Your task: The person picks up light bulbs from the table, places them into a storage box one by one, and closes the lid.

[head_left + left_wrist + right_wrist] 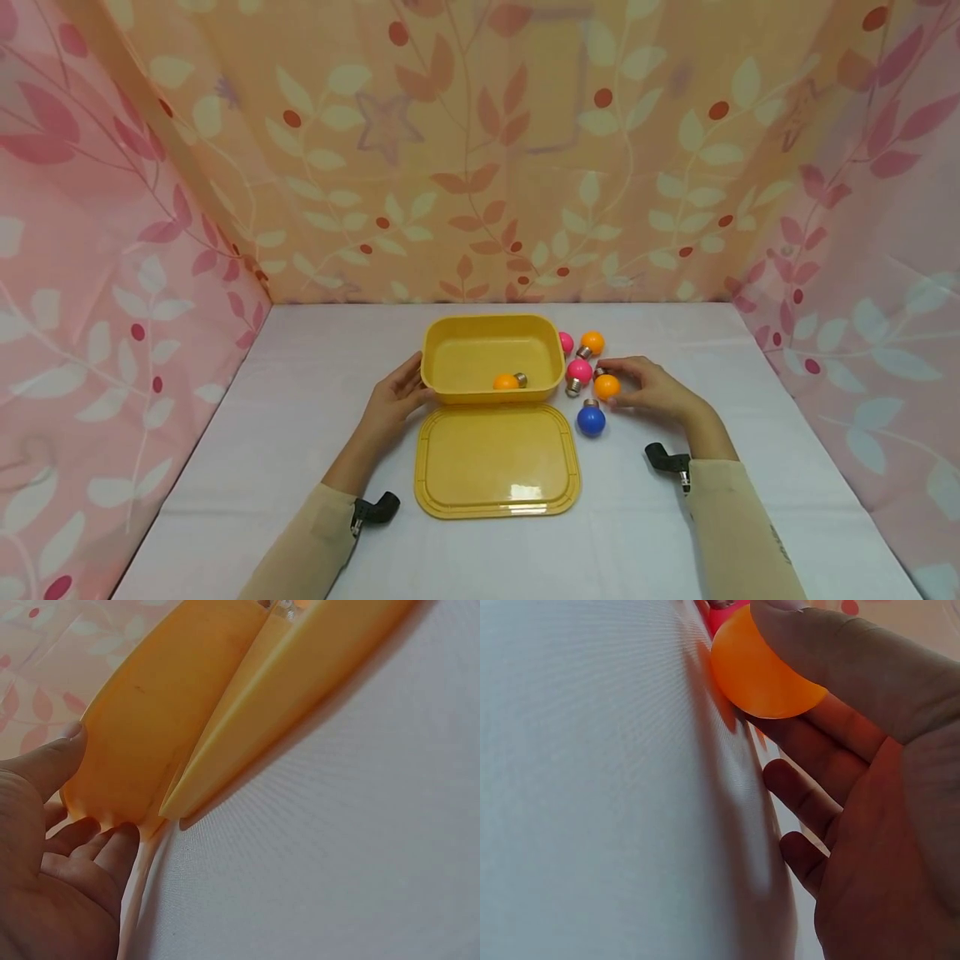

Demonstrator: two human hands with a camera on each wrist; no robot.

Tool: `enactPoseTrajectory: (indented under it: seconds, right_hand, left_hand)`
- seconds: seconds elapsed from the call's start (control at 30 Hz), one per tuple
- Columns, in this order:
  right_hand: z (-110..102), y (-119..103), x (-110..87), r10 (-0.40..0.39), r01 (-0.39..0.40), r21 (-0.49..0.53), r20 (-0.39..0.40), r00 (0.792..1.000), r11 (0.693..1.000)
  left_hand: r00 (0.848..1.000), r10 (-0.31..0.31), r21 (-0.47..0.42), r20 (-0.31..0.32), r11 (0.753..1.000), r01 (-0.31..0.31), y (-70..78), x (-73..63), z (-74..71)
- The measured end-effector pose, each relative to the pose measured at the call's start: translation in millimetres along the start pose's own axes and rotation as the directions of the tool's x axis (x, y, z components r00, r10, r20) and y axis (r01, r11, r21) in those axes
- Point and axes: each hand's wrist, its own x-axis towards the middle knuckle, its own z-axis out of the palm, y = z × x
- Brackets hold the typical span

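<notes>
Gripping the left end of a yellow box (463,358) with the left hand (393,398) and, well apart, pinching an orange bulb (607,387) at the box's right with the right hand (654,390). Holding, inside the box, a second orange bulb (506,382) by the near wall. With two pink bulbs (579,371) and a third orange bulb (593,342) farther off, a blue bulb (591,421) nearer, and a lid (495,462) just beside the box's near side.

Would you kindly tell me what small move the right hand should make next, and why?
Probably lift the pinched orange bulb leftward into the yellow box: the right hand has its thumb and fingers on that bulb, the left hand grips the box's side, and another orange bulb lies inside.
</notes>
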Motion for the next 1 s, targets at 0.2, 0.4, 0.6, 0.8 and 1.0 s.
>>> enactPoseTrajectory:
  seconds: [0.2, 0.4, 0.6, 0.8, 1.0]
  right_hand:
    - [0.0, 1.5, 1.2, 0.012, -0.011, 0.048, -0.01, 1.0, 0.999]
    - [-1.4, 0.7, 1.9, -0.003, 0.004, 0.059, -0.028, 1.0, 0.998]
    - [-2.2, -4.8, -0.1, 0.01, -0.008, 0.046, -0.061, 0.998, 0.999]
    - [-4.5, -7.7, -2.0, 0.019, -0.017, 0.015, -0.094, 0.995, 1.0]
    - [-9.9, -14.4, -3.3, -0.004, 0.003, -0.008, -0.143, 0.99, 1.0]
  left_hand:
    - [1.0, 0.004, 0.009, 0.0, 1.0, -0.004, 0.6, -0.1, -0.1]
    - [1.0, 0.004, 0.006, -0.001, 1.0, -0.004, 0.2, -0.8, -0.4]
    - [1.0, -0.003, 0.002, -0.007, 1.0, 0.003, -0.3, -0.2, 0.0]
    - [1.0, -0.004, -0.011, 0.001, 1.0, 0.004, -1.0, -0.4, -0.5]
    - [1.0, -0.003, -0.006, 0.005, 1.0, 0.003, -0.6, 0.9, -0.6]
